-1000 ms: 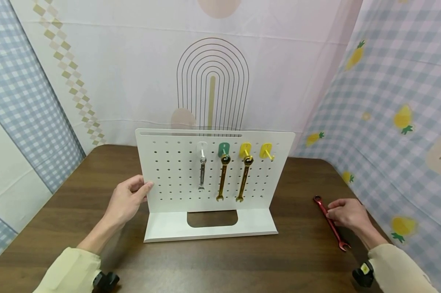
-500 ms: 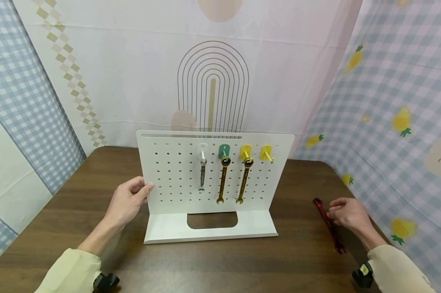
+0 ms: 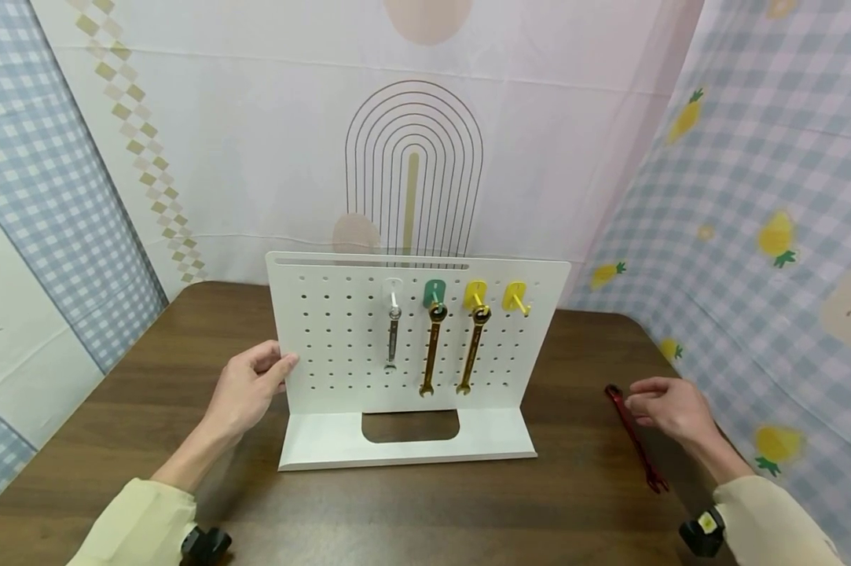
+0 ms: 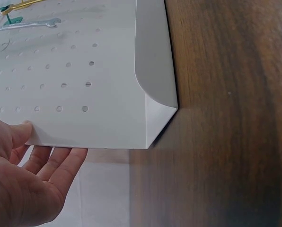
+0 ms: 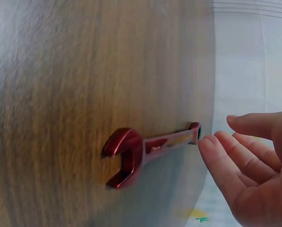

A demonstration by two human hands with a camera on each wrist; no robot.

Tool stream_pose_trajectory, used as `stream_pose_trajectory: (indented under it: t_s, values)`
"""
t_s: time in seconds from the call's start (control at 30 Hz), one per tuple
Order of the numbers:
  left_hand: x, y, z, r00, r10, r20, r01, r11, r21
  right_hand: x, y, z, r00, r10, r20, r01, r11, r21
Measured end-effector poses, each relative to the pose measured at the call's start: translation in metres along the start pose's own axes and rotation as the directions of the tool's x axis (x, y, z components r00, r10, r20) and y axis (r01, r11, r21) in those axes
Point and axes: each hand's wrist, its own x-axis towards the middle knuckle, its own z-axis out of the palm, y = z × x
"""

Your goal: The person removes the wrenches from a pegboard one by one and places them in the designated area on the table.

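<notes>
A white pegboard [image 3: 340,346] stands upright on its base, and my left hand [image 3: 247,387] pinches its left edge, thumb on the front and fingers behind. In the left wrist view the thumb [image 4: 22,134] presses near that edge. On the table at the right lies a red combination wrench [image 3: 633,436], its open end [image 5: 124,158] closest in the right wrist view. My right hand [image 3: 673,409] hovers just beside the wrench's ring end, thumb and fingers apart, holding nothing.
A silver wrench [image 3: 393,342] and two gold wrenches [image 3: 431,354] hang from the pegboard's white, green and yellow hooks. A further yellow hook [image 3: 515,297] at the right carries nothing. Checked cloth [image 3: 743,314] borders the wooden table [image 3: 425,519] on the right.
The right hand's fingers have come off the red wrench, which has turned slightly and dropped to lie on the table. That hand has since shifted a little up. The left hand stays put.
</notes>
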Motion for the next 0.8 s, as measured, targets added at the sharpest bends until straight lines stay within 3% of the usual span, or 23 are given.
stream_pose_trajectory:
  t_s: [0.53, 0.8]
  values:
    - [0.001, 0.000, -0.001, 1.000, -0.002, -0.013, 0.002, 1.000, -0.001, -0.006, -0.016, 0.004, 0.994, 0.007, 0.108, -0.029, 0.979, 0.201]
    - [0.001, 0.000, 0.000, 1.000, 0.008, -0.011, -0.008, 1.000, 0.011, -0.008, -0.021, 0.007, 0.988, -0.020, 0.156, -0.032, 0.945, 0.326]
